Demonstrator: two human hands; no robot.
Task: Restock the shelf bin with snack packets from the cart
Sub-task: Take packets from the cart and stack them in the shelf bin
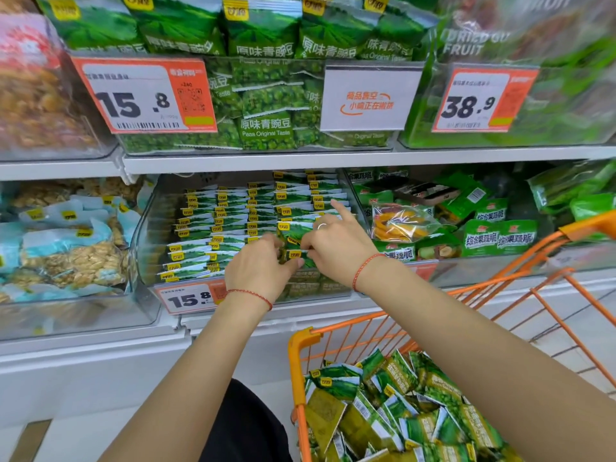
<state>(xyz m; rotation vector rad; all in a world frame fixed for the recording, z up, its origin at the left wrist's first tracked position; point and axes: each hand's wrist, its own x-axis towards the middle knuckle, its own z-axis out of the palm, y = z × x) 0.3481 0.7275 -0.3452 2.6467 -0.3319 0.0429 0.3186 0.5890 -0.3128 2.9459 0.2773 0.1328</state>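
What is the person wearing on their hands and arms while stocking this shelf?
Both forearms are bare, with no sleeves or gloves. The left hand has a thin red string bracelet around its wrist. The right hand has a matching red string bracelet at its wrist and a slim silver ring on one finger.

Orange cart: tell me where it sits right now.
The orange cart sits lower right in the head view, below the shelf bin, half full of green snack packets.
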